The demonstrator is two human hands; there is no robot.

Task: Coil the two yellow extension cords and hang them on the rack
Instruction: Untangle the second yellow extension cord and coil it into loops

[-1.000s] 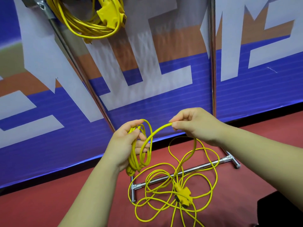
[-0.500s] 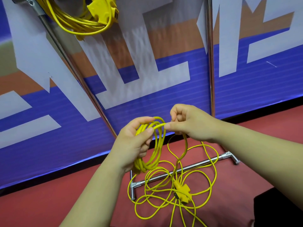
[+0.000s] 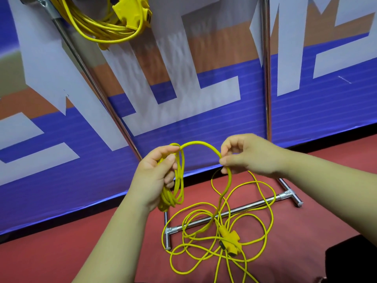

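Left grip (image 3: 155, 178) holds cord coils (image 3: 181, 180); right grip (image 3: 251, 156) pinches the strand (image 3: 204, 143).

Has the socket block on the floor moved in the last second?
No. The socket block lies just in front of the rack's base bar, near its middle, the same as before.

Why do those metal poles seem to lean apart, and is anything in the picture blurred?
Head view: the wide-angle lens splays the left pole and the right pole; the banner's white lettering is streaked with blur, while the left hand, the right hand and the cord between them look sharp; glare lines run along both poles.
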